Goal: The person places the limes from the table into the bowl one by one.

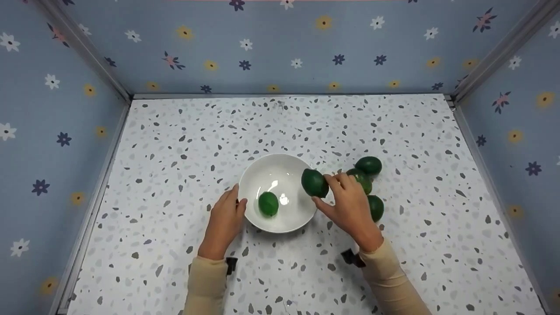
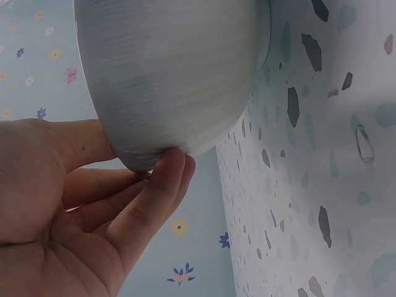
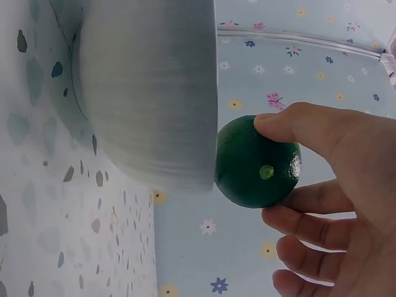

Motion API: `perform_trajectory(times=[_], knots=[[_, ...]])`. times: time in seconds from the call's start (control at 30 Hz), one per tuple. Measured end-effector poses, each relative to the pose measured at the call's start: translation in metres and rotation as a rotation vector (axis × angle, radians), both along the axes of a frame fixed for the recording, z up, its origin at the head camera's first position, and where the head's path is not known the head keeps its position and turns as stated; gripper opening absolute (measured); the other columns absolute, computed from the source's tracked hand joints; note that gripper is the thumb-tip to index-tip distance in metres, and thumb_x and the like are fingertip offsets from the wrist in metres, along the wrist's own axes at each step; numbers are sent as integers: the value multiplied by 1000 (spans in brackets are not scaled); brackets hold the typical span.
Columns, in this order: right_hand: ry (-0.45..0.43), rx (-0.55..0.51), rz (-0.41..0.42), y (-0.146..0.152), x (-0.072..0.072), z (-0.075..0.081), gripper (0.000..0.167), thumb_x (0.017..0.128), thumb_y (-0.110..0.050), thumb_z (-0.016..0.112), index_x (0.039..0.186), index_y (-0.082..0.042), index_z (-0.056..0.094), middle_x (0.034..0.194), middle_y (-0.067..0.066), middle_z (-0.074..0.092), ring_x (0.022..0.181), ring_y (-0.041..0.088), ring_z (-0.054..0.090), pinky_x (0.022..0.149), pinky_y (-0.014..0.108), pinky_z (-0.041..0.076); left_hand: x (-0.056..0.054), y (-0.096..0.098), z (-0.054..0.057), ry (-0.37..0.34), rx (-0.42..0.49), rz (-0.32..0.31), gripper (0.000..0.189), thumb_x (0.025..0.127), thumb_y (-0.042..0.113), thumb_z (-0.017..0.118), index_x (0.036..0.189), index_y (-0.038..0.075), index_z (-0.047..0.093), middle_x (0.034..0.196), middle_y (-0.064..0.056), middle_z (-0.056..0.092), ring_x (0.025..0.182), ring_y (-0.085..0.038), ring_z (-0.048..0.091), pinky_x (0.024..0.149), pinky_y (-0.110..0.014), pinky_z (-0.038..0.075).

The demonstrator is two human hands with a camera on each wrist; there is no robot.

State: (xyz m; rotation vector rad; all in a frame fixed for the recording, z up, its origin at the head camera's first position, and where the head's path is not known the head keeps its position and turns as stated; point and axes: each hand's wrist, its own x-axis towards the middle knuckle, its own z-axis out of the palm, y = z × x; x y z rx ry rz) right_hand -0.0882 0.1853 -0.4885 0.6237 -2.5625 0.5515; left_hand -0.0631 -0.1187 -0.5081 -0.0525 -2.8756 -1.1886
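A white bowl (image 1: 280, 225) stands on the table with one bright green lime (image 1: 268, 204) inside it. My left hand (image 1: 225, 216) holds the bowl's left side; in the left wrist view the fingers (image 2: 162, 179) press against its outer wall near the rim, the thumb tip hidden behind it. With thumb and fingertips, my right hand (image 1: 350, 203) pinches a dark green lime (image 1: 314, 183) at the bowl's right rim. The right wrist view puts this lime (image 3: 253, 170) just above the rim, its pale stem end showing. The other right fingers are loosely bent.
Right of the bowl lie more limes: a dark one (image 1: 369, 166) farthest back, a lighter one (image 1: 362, 181) partly behind my right hand, and another (image 1: 376, 208) beside the wrist. Flowered blue panels (image 1: 288, 43) wall the speckled table (image 1: 175, 131) at the back and sides.
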Motion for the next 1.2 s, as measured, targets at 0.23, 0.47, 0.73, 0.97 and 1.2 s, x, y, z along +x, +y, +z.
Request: perform_trajectory(times=[0.23,0.47,0.73,0.97,1.2], knots=[[-28,33,18,-6,2,-2,53,81,-34,83,117,1,68,96,10,59,80,27,53,65,37,46,0,0,-1,11,5,4,51,102,12,59,145,-10,44,130,-27,58,118,-38,58,101,-48,48],[-32,53,44,-9,4,-6,51,80,-37,83,113,-1,69,94,10,59,81,29,53,65,39,46,1,0,-2,52,0,-4,49,101,10,60,143,-11,46,123,-26,61,106,-35,63,92,-46,53],[-21,74,70,-11,4,-9,51,75,-37,85,109,-2,69,91,9,58,76,29,52,62,37,44,0,0,-2,43,-4,-6,50,101,11,59,143,-12,45,127,-28,59,114,-38,60,97,-49,50],[-64,82,56,-14,4,-7,24,83,-25,80,97,-7,72,89,7,57,77,26,51,62,35,42,1,0,-2,40,4,-4,50,102,12,59,144,-11,45,129,-28,58,118,-39,58,100,-49,48],[-76,81,46,-15,4,-7,18,85,-21,78,96,-8,72,89,7,58,77,27,52,62,36,42,1,0,-3,40,-2,1,50,101,13,60,143,-11,45,129,-28,58,116,-39,59,98,-49,49]])
